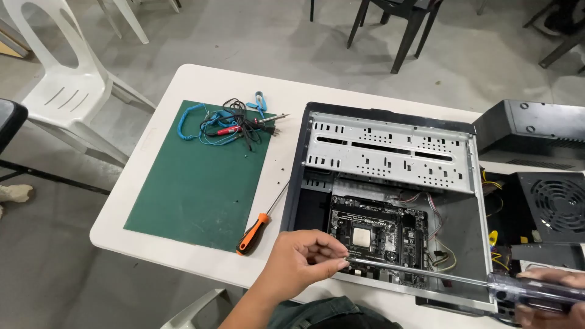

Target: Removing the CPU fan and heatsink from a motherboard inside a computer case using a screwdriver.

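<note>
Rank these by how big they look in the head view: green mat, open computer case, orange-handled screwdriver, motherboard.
1. Open computer case
2. Green mat, close behind the case, and farther away
3. Motherboard
4. Orange-handled screwdriver

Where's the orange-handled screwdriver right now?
In the head view, the orange-handled screwdriver lies on the white table, across the green mat's right edge, just left of the open computer case.
</note>
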